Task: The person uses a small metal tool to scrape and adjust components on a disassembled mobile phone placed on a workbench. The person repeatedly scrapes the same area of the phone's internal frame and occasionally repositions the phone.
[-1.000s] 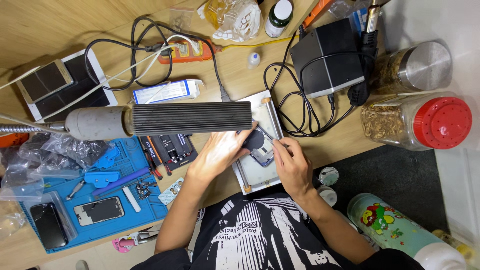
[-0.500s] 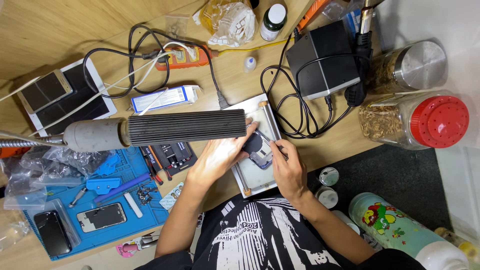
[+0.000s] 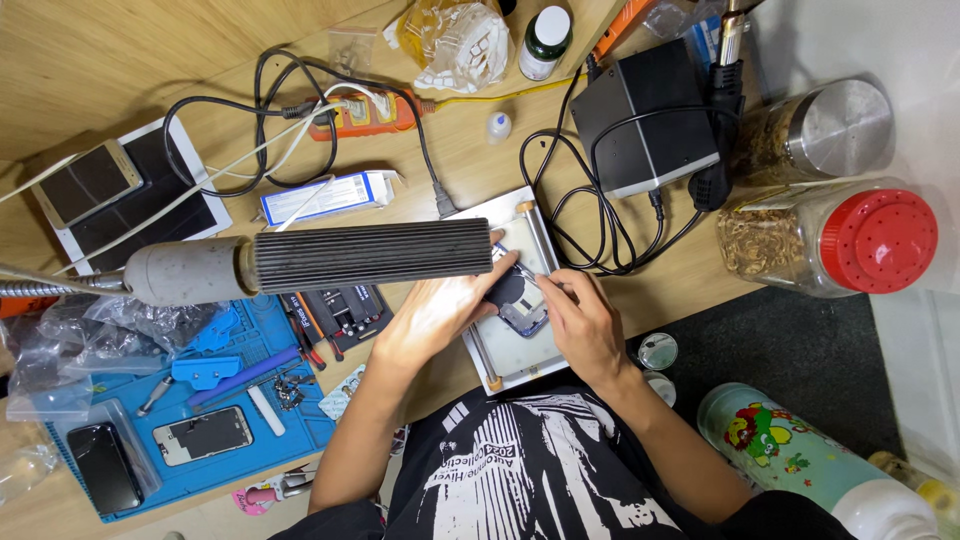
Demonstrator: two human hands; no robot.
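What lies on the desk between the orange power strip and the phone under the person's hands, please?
In the head view, a black plug and its cable lie between the power strip and the phone; the rest is bare wood.

- Left hand (image 3: 440,310) and right hand (image 3: 580,325) meet over a dark phone (image 3: 515,300) lying on a white plate (image 3: 520,360) at the counter's (image 3: 150,60) centre.
- A ribbed lamp (image 3: 370,255) reaches in from nine o'clock, just above the left hand.
- Blue mat (image 3: 255,420) with a second phone (image 3: 203,437) at eight o'clock.
- Red-lidded jar (image 3: 830,240) at three o'clock.
- Black box (image 3: 645,115) at one o'clock.
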